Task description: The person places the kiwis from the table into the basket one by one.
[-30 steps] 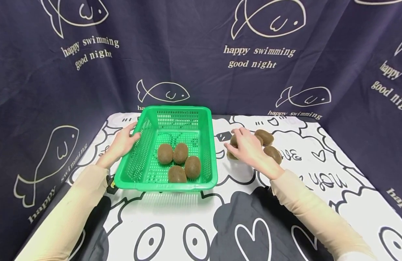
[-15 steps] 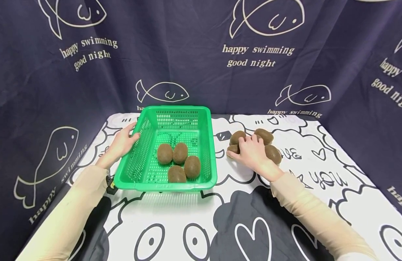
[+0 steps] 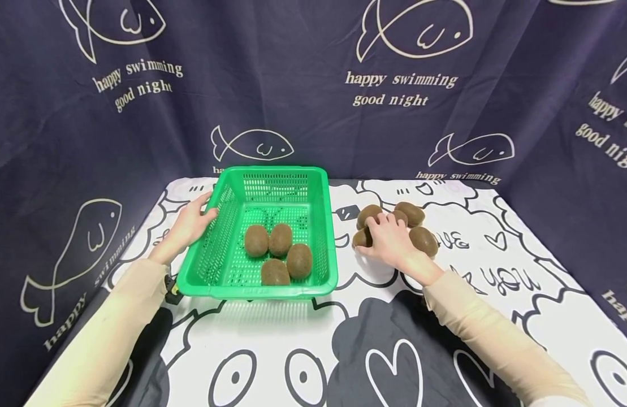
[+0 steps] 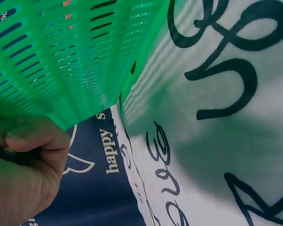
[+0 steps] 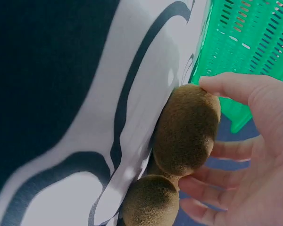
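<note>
My left hand (image 3: 192, 220) holds the left rim of a green plastic basket (image 3: 257, 291), its thumb lapping over the edge; the left wrist view shows its fingers bent at the rim. Inside the basket lie several brown kiwis (image 3: 280, 239). To the right, my right hand (image 3: 392, 242) grips a kiwi (image 5: 188, 129) that sits on the cloth, thumb on one end and fingers on the far side. The right hand partly covers this kiwi in the head view. Other kiwis (image 3: 423, 242) cluster around that hand.
A white cloth (image 3: 272, 328) with black drawings covers the table. Behind and beside it hangs a dark blue curtain (image 3: 313, 113) with fish prints. The basket's right wall (image 3: 329, 237) stands between the two groups of kiwis.
My right hand has come down onto the kiwis, and its thumb and fingers have closed around one. The left hand and the basket stay in place.
</note>
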The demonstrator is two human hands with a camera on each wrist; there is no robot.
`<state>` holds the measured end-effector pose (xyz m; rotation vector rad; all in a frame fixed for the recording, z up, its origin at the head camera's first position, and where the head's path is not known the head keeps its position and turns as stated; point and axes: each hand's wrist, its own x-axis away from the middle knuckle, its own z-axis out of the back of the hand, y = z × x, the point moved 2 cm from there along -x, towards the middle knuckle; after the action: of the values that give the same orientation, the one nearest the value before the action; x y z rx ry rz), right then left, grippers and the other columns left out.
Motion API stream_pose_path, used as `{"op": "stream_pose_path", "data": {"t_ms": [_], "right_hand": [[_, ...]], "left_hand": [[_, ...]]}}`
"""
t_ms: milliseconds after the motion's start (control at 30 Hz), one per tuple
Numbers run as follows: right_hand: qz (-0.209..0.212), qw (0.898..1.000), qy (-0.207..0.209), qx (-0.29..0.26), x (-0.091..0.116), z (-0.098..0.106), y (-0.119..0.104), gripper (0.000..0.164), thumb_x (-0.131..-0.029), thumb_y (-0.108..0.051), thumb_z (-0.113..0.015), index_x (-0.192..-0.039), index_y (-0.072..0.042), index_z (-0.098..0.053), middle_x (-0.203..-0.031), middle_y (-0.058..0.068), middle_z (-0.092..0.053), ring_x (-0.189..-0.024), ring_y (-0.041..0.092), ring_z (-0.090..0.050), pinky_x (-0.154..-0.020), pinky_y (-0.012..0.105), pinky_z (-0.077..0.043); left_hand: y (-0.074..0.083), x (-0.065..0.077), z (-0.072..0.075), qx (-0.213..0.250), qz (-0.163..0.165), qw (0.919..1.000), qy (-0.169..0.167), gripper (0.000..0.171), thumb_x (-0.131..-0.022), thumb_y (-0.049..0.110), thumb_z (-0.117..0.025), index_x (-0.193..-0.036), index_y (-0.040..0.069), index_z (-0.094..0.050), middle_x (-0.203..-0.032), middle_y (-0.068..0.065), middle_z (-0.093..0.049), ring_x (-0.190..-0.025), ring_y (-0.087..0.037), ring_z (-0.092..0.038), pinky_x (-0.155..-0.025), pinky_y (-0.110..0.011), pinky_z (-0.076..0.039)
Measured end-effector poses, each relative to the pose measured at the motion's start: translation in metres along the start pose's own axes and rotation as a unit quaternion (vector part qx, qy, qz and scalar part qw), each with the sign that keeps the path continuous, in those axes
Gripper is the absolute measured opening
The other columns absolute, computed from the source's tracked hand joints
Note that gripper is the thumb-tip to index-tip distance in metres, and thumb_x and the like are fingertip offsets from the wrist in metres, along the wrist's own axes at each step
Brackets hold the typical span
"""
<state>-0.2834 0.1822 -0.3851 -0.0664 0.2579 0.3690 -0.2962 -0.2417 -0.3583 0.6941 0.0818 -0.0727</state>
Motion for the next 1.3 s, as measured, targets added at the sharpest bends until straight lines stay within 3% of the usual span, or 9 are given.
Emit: {"op": "stream_pose_path", "data": {"t_ms": [267,500,833,1000,1100,1300], "right_hand": [[0.03,0.998,-0.007,-0.045,0.0,0.001,-0.003,0.057,-0.069,-0.039,-0.082,-0.109,-0.006,-0.059,-0.106,0.019,-0.055,-0.091,0.039,-0.057,-0.071,0.051,-0.048],[-0.005,0.995,-0.012,-0.095,-0.002,-0.003,-0.004,0.058,-0.07,-0.036,-0.082,-0.107,-0.001,-0.054,-0.101,0.024,-0.054,-0.091,0.042,-0.057,-0.075,0.053,-0.05],[-0.022,0.996,-0.033,-0.083,-0.003,-0.002,-0.007,0.064,-0.068,-0.035,-0.084,-0.109,0.0,-0.05,-0.099,0.026,-0.057,-0.095,0.046,-0.056,-0.076,0.056,-0.051],[-0.027,0.997,-0.035,-0.059,-0.002,-0.002,-0.006,0.066,-0.066,-0.037,-0.085,-0.111,-0.002,-0.051,-0.102,0.023,-0.055,-0.091,0.044,-0.057,-0.067,0.054,-0.052],[-0.022,0.998,-0.028,-0.051,-0.002,0.001,-0.006,0.066,-0.066,-0.038,-0.084,-0.112,-0.003,-0.051,-0.103,0.022,-0.055,-0.089,0.042,-0.058,-0.064,0.053,-0.052],[-0.004,0.997,0.007,-0.08,-0.004,0.014,-0.006,0.064,-0.068,-0.034,-0.082,-0.116,-0.004,-0.052,-0.109,0.02,-0.054,-0.097,0.039,-0.058,-0.072,0.055,-0.053]], "left_hand": [[-0.001,0.0,-0.001,0.001,0.001,1.0,0.004,0.06,-0.097,0.02,-0.043,-0.151,0.002,-0.027,-0.148,-0.029,-0.039,-0.113,-0.044,-0.06,-0.094,-0.052,-0.049],[-0.002,0.0,-0.002,0.003,-0.003,1.0,0.007,0.059,-0.096,0.019,-0.043,-0.151,0.002,-0.027,-0.147,-0.029,-0.039,-0.112,-0.044,-0.06,-0.094,-0.052,-0.049],[-0.002,-0.001,0.0,0.001,-0.004,1.0,0.006,0.059,-0.097,0.019,-0.043,-0.151,0.001,-0.027,-0.147,-0.03,-0.039,-0.113,-0.045,-0.06,-0.094,-0.053,-0.049],[-0.001,0.0,0.0,0.003,-0.002,1.0,0.006,0.059,-0.097,0.019,-0.043,-0.151,0.001,-0.027,-0.147,-0.03,-0.039,-0.113,-0.045,-0.06,-0.093,-0.052,-0.05],[-0.001,0.0,0.0,0.001,-0.001,1.0,0.006,0.059,-0.097,0.019,-0.043,-0.151,0.001,-0.027,-0.147,-0.03,-0.039,-0.112,-0.045,-0.06,-0.093,-0.052,-0.05],[-0.001,-0.001,0.0,0.004,-0.004,1.0,0.004,0.058,-0.097,0.019,-0.043,-0.151,0.002,-0.027,-0.147,-0.029,-0.039,-0.11,-0.044,-0.062,-0.09,-0.051,-0.051]]}}
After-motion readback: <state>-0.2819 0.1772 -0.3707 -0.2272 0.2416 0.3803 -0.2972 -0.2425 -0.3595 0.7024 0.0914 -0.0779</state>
